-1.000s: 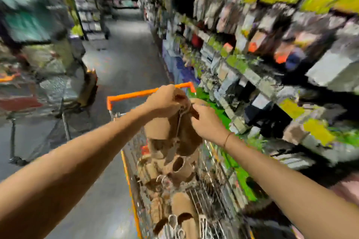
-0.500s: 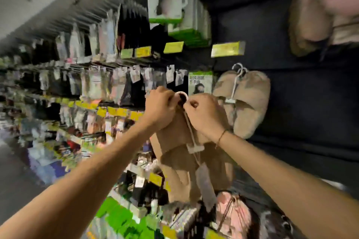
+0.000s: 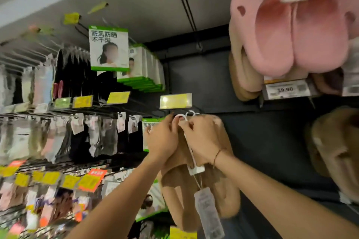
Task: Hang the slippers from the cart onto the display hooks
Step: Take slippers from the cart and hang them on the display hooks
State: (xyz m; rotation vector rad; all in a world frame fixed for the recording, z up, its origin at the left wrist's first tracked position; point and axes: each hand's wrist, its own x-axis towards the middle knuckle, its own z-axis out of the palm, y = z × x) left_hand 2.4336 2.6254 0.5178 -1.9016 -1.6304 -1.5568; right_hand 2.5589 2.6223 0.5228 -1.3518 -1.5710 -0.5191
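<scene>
While both arms reach up in the head view, the left hand [image 3: 163, 141] and right hand [image 3: 204, 139] pinch the white hanger [image 3: 183, 117] of the tan slippers [image 3: 196, 190] just under a yellow price tag [image 3: 175, 101], the pair dangling below with its paper label [image 3: 208, 213]; pink slippers [image 3: 291, 31] hang upper right.

Tan slippers [image 3: 202, 190] at lower centre look soft, matt and fuzzy; their hanger [image 3: 191, 153] is smooth white plastic. Pink slippers [image 3: 291, 31], upper right, look plush. Yellow label [image 3: 175, 101] is glossy.
</scene>
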